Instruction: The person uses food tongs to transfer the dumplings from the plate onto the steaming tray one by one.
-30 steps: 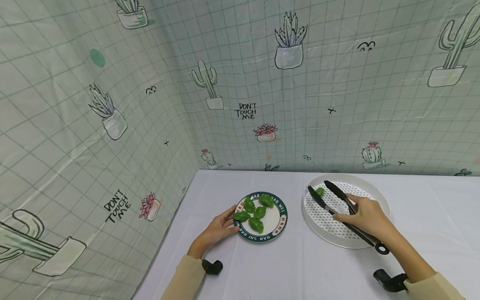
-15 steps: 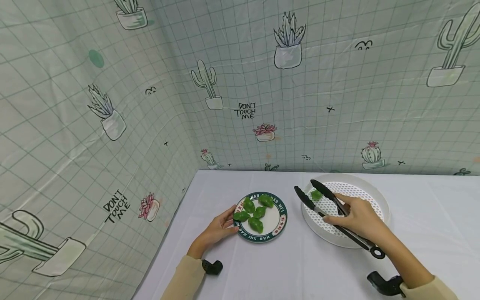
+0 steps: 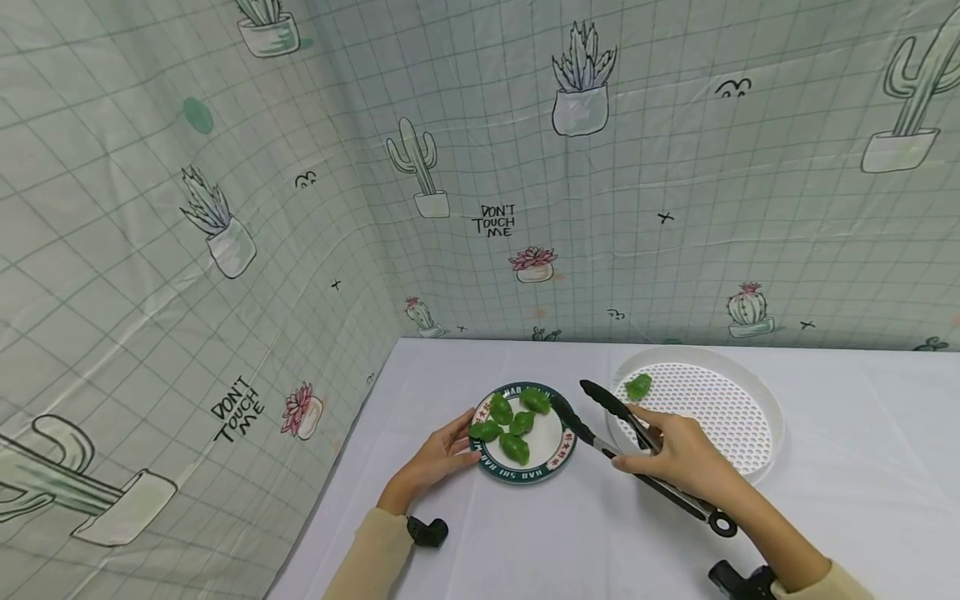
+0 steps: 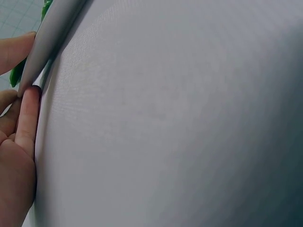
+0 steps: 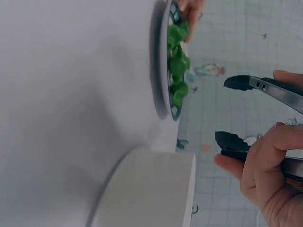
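Observation:
My left hand (image 3: 435,460) holds the left side of a small green-rimmed white plate (image 3: 525,477). In the left wrist view a finger lies under the plate's edge (image 4: 45,45), the thumb above it. Several bright green, leaf-like pieces (image 3: 515,448) rest on the plate. My right hand (image 3: 678,450) grips black-tipped tongs (image 3: 675,497) by their arms. The tongs' tips are spread with nothing between them, one overlapping the plate's right rim in the head view. Another green piece (image 3: 638,387) sits at the far left inside a round white perforated tray (image 3: 768,417).
Both the plate and the tray stand on a white-covered table (image 3: 480,550). The tray's raised wall (image 5: 147,189) is close beneath the right hand in the right wrist view. Behind and to the left hangs a cactus-print cloth (image 3: 660,275).
My right hand has carried the spread tongs leftward, from over the tray to the plate's right side. The green piece in the tray is uncovered. My left hand has stayed at the plate.

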`<state>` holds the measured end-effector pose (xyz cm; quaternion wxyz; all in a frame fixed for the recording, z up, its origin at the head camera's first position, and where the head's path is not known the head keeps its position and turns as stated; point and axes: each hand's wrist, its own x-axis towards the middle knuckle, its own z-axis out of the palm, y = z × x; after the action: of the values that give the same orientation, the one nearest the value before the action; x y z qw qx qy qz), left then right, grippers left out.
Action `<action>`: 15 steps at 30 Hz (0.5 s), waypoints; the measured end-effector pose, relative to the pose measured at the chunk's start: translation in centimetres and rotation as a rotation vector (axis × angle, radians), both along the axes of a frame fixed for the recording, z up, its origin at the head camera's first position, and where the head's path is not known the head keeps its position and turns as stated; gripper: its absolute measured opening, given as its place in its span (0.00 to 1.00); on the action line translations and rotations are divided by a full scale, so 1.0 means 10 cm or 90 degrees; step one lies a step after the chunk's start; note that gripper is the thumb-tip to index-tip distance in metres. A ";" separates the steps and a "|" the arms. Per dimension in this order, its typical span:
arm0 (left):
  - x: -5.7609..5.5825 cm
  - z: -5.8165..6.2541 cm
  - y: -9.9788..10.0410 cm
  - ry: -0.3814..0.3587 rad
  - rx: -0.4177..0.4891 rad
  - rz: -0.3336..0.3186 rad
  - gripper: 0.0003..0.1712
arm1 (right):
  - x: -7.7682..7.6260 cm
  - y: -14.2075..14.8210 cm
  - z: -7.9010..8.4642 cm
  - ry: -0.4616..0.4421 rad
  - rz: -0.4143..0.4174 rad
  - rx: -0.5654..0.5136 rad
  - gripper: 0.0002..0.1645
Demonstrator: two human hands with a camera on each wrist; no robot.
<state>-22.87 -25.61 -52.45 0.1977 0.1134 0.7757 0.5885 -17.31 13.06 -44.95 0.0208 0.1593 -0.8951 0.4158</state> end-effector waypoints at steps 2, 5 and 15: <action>0.00 0.00 0.00 -0.002 0.003 -0.002 0.48 | 0.01 -0.06 -0.02 -0.001 0.012 -0.006 0.50; -0.02 -0.04 -0.01 -0.005 0.013 -0.003 0.49 | 0.02 -0.14 -0.07 -0.002 0.029 -0.008 0.50; -0.01 -0.03 -0.01 0.000 0.028 0.012 0.47 | 0.06 -0.38 -0.24 -0.024 0.070 -0.017 0.48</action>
<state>-23.00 -25.69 -52.74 0.1894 0.1107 0.7635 0.6074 -16.70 9.30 -47.40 -0.0172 0.2003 -0.8795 0.4313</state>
